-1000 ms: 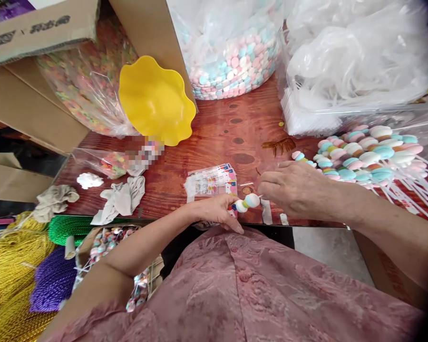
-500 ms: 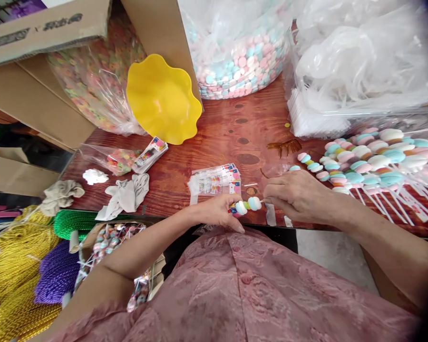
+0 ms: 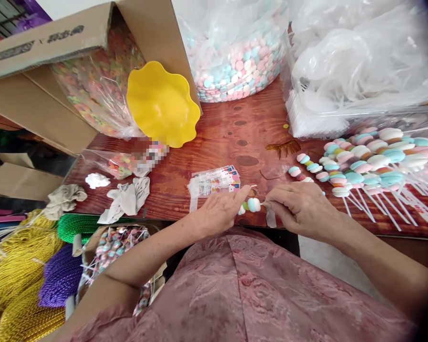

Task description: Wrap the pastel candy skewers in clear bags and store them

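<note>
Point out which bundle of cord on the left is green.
The green bundle, uppermost of the three, lies against the table edge; the purple bundle and gold bundles lie below it.

Pink patterned blouse, short sleeves, bare forearms.

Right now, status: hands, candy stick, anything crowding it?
Left hand and right hand pinch opposite ends of pastel candy skewer. Sticker sheet just behind; finished skewer pile to the right.

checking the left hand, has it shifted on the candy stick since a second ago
Yes. The left hand has rolled palm-down: its fingers now stretch over the candy stick, toward the sticker sheets, instead of pointing back off the table edge.
</note>
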`<state>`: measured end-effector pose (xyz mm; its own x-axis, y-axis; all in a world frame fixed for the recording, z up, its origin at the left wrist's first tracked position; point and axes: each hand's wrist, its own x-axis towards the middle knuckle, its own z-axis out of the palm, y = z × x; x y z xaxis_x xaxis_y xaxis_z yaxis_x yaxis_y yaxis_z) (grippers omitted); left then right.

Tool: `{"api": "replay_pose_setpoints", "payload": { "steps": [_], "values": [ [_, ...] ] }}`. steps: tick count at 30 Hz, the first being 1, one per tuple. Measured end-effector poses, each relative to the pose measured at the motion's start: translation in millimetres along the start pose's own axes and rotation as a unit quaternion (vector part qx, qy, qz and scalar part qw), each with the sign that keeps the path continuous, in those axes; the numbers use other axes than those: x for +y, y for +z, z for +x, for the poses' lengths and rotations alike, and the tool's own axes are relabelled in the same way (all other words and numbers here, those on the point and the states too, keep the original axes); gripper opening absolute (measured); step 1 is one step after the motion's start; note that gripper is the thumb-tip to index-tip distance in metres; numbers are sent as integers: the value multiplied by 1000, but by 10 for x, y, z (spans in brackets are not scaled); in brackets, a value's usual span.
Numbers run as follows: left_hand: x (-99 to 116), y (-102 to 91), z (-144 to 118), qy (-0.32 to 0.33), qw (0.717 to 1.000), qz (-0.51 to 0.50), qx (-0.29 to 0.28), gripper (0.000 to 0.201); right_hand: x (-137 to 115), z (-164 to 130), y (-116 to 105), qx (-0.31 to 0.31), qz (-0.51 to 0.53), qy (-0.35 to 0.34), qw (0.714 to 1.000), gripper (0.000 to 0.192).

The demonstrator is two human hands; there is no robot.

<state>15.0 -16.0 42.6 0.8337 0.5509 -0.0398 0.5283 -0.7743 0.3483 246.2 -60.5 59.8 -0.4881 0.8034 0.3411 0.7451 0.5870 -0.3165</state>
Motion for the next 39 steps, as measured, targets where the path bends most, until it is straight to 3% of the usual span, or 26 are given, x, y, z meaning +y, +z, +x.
{"api": "replay_pose_setpoints", "payload": {
  "steps": [4, 6, 10, 13, 15, 16, 19, 20, 22, 26, 29, 33, 35, 39],
  "values": [
    [-75, -85, 132, 14, 986, 154, 60, 59, -8, -24, 56, 90, -69, 55, 992, 22],
    [-176, -37, 197, 30, 982, 173, 74, 60, 25, -67, 197, 112, -75, 71, 988, 21],
    [-348, 120, 168, 55, 992, 63, 89, 67, 98, -237, 621, 119, -66, 89, 987, 22],
    [-325, 153, -34, 17, 972, -109, 210, 74, 79, -369, 865, 143, -38, 111, 983, 21],
    [-254, 174, -222, -86, 911, -286, 285, 50, 24, -410, 937, 163, -2, 130, 978, 18],
    [-217, 200, -317, -151, 861, -395, 283, 40, -12, -411, 948, 174, 20, 140, 975, 17],
    [-155, 327, -547, -276, 666, -682, 125, 53, -128, -349, 922, 193, 101, 157, 963, 13],
    [-161, 366, -590, -280, 605, -741, 78, 57, -164, -313, 905, 193, 128, 156, 960, 13],
    [-215, 401, -614, -255, 512, -817, 70, 67, -226, -231, 873, 194, 167, 153, 955, 11],
    [-415, 275, -434, -177, 387, -886, 185, 73, -321, -74, 852, 202, 188, 146, 950, 11],
    [-547, 109, -203, -127, 336, -890, 279, 54, -383, 19, 869, 211, 178, 129, 952, 10],
    [-614, -83, 35, -88, 299, -877, 367, 18, -412, 148, 908, 248, 97, 69, 962, 10],
    [-611, -164, 105, -65, 300, -864, 398, 22, -385, 235, 925, 278, 47, 39, 959, 15],
    [-596, -320, 203, -15, 342, -834, 433, 35, -319, 433, 935, 331, 1, 28, 943, 22]
  ]
}}
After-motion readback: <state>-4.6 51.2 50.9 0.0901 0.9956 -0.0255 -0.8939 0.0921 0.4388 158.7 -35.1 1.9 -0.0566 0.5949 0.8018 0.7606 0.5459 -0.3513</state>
